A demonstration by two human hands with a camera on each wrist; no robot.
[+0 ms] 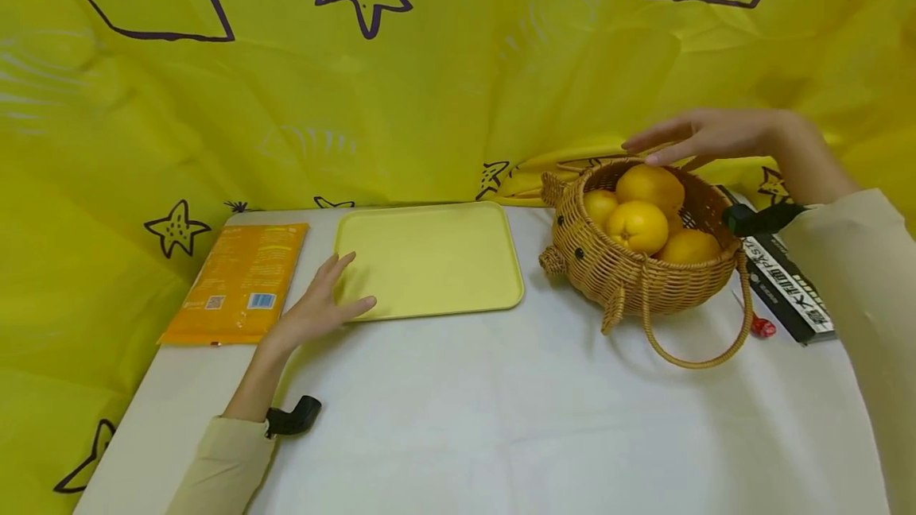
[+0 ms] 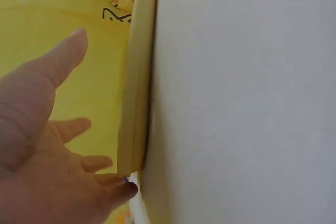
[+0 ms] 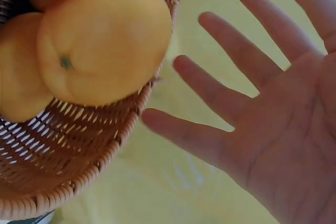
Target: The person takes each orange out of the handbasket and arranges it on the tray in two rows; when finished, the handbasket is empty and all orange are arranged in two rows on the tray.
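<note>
A wicker basket (image 1: pixel 673 296) shaped like an animal, with ears, a snout and dark eyes, stands at the right and holds several oranges (image 1: pixel 638 226). Over its back rim reaches my right hand (image 1: pixel 723 136), holding nothing. In the right wrist view its fingers (image 3: pixel 212 90) are spread beside an orange (image 3: pixel 105 43); one fingertip comes close to the rim, and I cannot tell if they touch. My left hand (image 1: pixel 315 310) is at the left end of a pale yellow tray (image 1: pixel 429 261), thumb and fingers apart, gripping nothing. The left wrist view shows fingertips near the tray's edge (image 2: pixel 135 103).
An orange packet (image 1: pixel 243 284) lies left of the tray. Right of the basket are a black box (image 1: pixel 783 284) marked PASTA and a small red object (image 1: pixel 762 327). The basket's handle (image 1: pixel 704 364) hangs down in front. Yellow patterned cloth (image 1: pixel 415 118) rises behind the white table (image 1: pixel 501 404).
</note>
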